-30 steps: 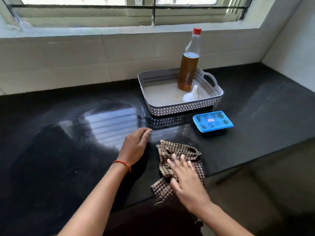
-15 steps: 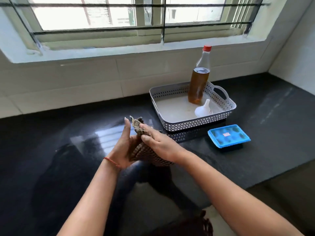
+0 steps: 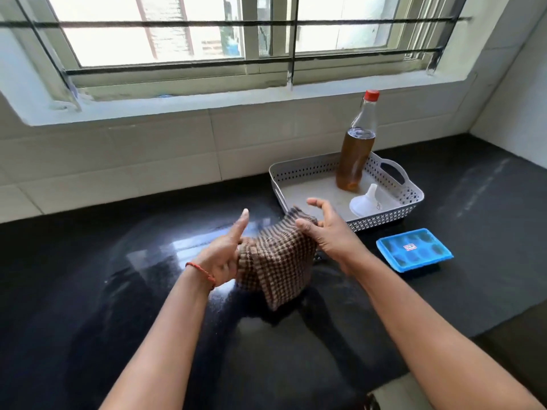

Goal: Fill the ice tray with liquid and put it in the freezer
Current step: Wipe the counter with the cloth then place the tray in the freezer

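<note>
From the head camera, both forearms run off the bottom edge. A checked cloth (image 3: 275, 258) hangs between the hands, above the black counter (image 3: 88, 261). The left hand (image 3: 222, 255) has its lower fingers hidden behind the cloth, so its grip cannot be told; the right hand (image 3: 322, 229) pinches the cloth's top edge, other fingers spread. The blue ice tray (image 3: 414, 249) lies flat on the counter right of the hands, lid on, long axis running left to right, its contents unclear. Behind it, a basket (image 3: 384, 220) holds a bottle (image 3: 356, 152) and a funnel (image 3: 365, 201).

Bright daylight floods through the window (image 3: 207, 34); glare streaks the black counter (image 3: 88, 261); edges bow, perhaps slightly soft.
</note>
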Motion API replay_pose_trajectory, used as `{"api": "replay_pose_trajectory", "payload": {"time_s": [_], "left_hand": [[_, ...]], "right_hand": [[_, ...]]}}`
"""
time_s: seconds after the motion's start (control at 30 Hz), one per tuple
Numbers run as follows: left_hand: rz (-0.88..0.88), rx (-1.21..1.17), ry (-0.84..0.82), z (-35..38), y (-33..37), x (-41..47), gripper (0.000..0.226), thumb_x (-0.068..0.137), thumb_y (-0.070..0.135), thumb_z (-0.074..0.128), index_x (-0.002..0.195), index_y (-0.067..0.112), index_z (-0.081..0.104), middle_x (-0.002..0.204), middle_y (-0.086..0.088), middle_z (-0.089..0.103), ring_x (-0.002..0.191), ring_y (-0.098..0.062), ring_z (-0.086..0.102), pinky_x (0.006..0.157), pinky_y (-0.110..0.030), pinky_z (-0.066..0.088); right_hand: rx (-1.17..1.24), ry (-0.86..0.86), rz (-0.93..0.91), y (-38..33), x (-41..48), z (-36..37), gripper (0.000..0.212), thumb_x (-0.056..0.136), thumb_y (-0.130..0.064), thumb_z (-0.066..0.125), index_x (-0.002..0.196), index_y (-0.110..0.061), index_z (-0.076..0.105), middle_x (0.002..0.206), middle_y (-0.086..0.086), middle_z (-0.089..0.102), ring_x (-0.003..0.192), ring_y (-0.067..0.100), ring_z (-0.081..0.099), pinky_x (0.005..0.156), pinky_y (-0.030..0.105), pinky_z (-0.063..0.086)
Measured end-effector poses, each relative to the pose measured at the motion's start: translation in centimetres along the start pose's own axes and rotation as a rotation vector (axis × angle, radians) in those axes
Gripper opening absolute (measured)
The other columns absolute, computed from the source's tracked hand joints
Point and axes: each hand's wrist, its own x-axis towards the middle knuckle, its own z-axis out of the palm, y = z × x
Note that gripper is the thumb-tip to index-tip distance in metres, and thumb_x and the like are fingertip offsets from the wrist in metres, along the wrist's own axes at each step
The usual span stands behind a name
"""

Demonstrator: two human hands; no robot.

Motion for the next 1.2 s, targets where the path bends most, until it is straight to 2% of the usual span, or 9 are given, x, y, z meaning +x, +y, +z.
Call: {"api": "replay_pose_trajectory", "payload": {"time_s": [0.07, 0.2, 0.37, 0.47, 0.53, 0.63, 0.73, 0.9, 1.2], "left_hand": [[0.095, 0.053, 0.15, -0.5, 0.0, 0.9, 0.039, 0.084, 0.041, 0.063, 0.103, 0.008, 0.055, 0.074, -0.007, 0.068, 0.056, -0.013, 0.063, 0.063, -0.029, 0.053], [0.366, 0.277, 0.214, 1.1, 1.1, 1.9, 0.064, 0.071, 0.002, 0.077, 0.128, 0.009, 0.05, 0.09, -0.005, 0.065, 0.077, -0.012, 0.063, 0.069, -0.023, 0.053], [0.534, 1.086, 0.401, 3.6, 4.5, 3.5, 0.043, 0.069, 0.023, 0.082, 0.109, 0.021, 0.067, 0.093, 0.001, 0.063, 0.087, -0.013, 0.061, 0.079, -0.022, 0.049], [0.652, 1.146, 0.515, 4.5, 7.3, 5.5, 0.026, 0.075, 0.036, 0.076, 0.096, 0.023, 0.072, 0.102, -0.005, 0.051, 0.096, -0.016, 0.048, 0.094, -0.024, 0.041], [0.706, 1.064, 0.436, 5.3, 9.0, 6.8, 0.02, 0.077, 0.032, 0.076, 0.089, 0.018, 0.07, 0.096, -0.004, 0.054, 0.092, -0.013, 0.048, 0.088, -0.026, 0.041], [0.674, 0.585, 0.323, 7.0, 10.0, 9.4, 0.018, 0.076, 0.019, 0.078, 0.085, 0.017, 0.062, 0.084, -0.005, 0.064, 0.079, -0.016, 0.059, 0.08, -0.037, 0.052], [0.599, 0.358, 0.441, 7.7, 9.6, 13.8, 0.026, 0.073, 0.014, 0.079, 0.084, 0.02, 0.057, 0.09, -0.01, 0.065, 0.083, -0.022, 0.062, 0.088, -0.048, 0.054], [0.434, 0.718, 0.669, 8.1, 8.8, 19.3, 0.027, 0.081, 0.017, 0.071, 0.104, 0.009, 0.059, 0.093, 0.0, 0.059, 0.09, -0.015, 0.055, 0.081, -0.02, 0.039], [0.25, 1.288, 0.695, 8.3, 8.4, 24.3, 0.036, 0.087, 0.008, 0.053, 0.122, 0.003, 0.047, 0.126, -0.025, 0.048, 0.117, -0.041, 0.051, 0.099, -0.04, 0.04]], "right_hand": [[-0.091, -0.07, -0.042, -1.1, 0.9, -1.2, 0.039, 0.09, -0.019, 0.061, 0.126, -0.024, 0.048, 0.092, 0.006, 0.067, 0.079, 0.012, 0.062, 0.065, 0.017, 0.048], [-0.276, -0.288, -0.113, -2.9, 2.3, -3.5, 0.041, 0.082, -0.006, 0.069, 0.116, -0.024, 0.056, 0.093, 0.004, 0.064, 0.086, 0.012, 0.062, 0.08, 0.029, 0.054], [-0.614, -0.134, -0.238, -5.2, 4.8, -5.9, 0.032, 0.076, -0.006, 0.074, 0.098, -0.026, 0.062, 0.087, -0.002, 0.064, 0.078, 0.01, 0.059, 0.073, 0.022, 0.049], [-0.69, -0.004, -0.312, -6.7, 6.9, -7.8, 0.018, 0.08, -0.011, 0.071, 0.095, -0.02, 0.067, 0.085, -0.001, 0.065, 0.076, 0.009, 0.058, 0.067, 0.019, 0.046], [-0.609, 0.033, -0.324, -7.6, 8.3, -9.5, 0.014, 0.084, -0.012, 0.067, 0.098, -0.015, 0.066, 0.08, -0.003, 0.062, 0.064, 0.001, 0.055, 0.054, 0.008, 0.041], [-0.347, 0.046, -0.257, -7.3, 10.7, -11.4, 0.019, 0.091, -0.019, 0.06, 0.108, -0.011, 0.056, 0.088, -0.001, 0.06, 0.078, 0.006, 0.058, 0.061, 0.012, 0.044], [-0.31, 0.155, -0.189, -5.2, 14.1, -12.1, 0.03, 0.093, -0.026, 0.057, 0.116, -0.009, 0.046, 0.096, 0.002, 0.056, 0.084, 0.012, 0.055, 0.063, 0.016, 0.044], [-0.603, 0.163, -0.005, -1.8, 19.7, -11.5, 0.03, 0.097, -0.028, 0.046, 0.118, -0.01, 0.034, 0.098, 0.01, 0.052, 0.095, 0.028, 0.054, 0.076, 0.03, 0.035], [-0.935, 0.087, 0.067, 1.2, 24.8, -9.5, 0.045, 0.095, -0.023, 0.053, 0.133, -0.005, 0.037, 0.127, 0.024, 0.055, 0.119, 0.037, 0.052, 0.095, 0.039, 0.043]]}}
